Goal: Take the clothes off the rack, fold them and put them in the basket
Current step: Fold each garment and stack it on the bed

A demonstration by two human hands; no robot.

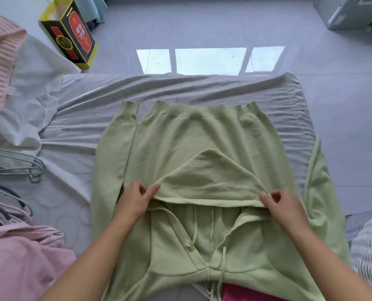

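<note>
— Where was the garment?

— The green hoodie (202, 137) lay flat on the grey sheet (202, 90), centre of frame, hem toward the top, hood (209, 177) folded over its body.

— The hands?

— The left hand (135, 200) pinched the hood's edge at lower centre-left; the right hand (282, 205) pinched it at lower centre-right.

— Surroundings?

— Hangers (18, 166) at the left edge, a pink garment (22, 257) lower left, a yellow-rimmed box (70, 33) upper left.

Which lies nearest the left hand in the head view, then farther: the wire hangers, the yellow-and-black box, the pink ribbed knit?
From the left hand:
1. Wire hangers, left on the bed.
2. Pink ribbed knit, far left corner.
3. Yellow-and-black box, on the floor beyond the bed.
</note>
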